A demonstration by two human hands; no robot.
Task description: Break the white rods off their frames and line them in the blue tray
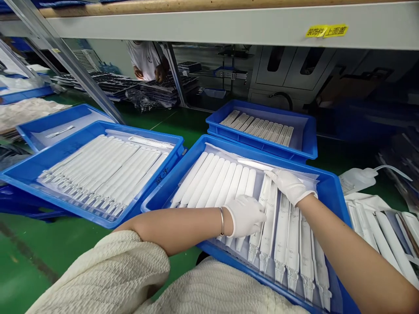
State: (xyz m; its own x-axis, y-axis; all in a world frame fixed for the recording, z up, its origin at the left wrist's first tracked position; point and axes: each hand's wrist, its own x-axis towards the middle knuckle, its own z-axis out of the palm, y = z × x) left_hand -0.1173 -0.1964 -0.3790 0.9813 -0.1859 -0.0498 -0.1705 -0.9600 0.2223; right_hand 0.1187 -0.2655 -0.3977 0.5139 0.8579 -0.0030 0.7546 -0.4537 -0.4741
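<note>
Both my hands wear white gloves and reach over a blue tray [340, 209] of long white plastic strips. My left hand [247, 216] is closed, its fingertips at the side of a hollow-side-up white plastic strip [270, 213] near the middle. At that strip's far end, my right hand [290, 186] has its fingers pinched together; part of the grip is hidden. To the left lie smooth-side-up strips [209, 181] in a row. Ribbed, hollow-side-up strips [294, 244] fan out on the right. One more strip [255, 164] lies crosswise along the tray's far side.
Another blue tray [178, 141] of strips stands left, and one with shorter pieces [262, 126] stands behind. A white squeeze bottle [358, 179] and more strips [376, 226] are at right. A shelf beam [229, 28] crosses overhead. A person [147, 61] stands beyond.
</note>
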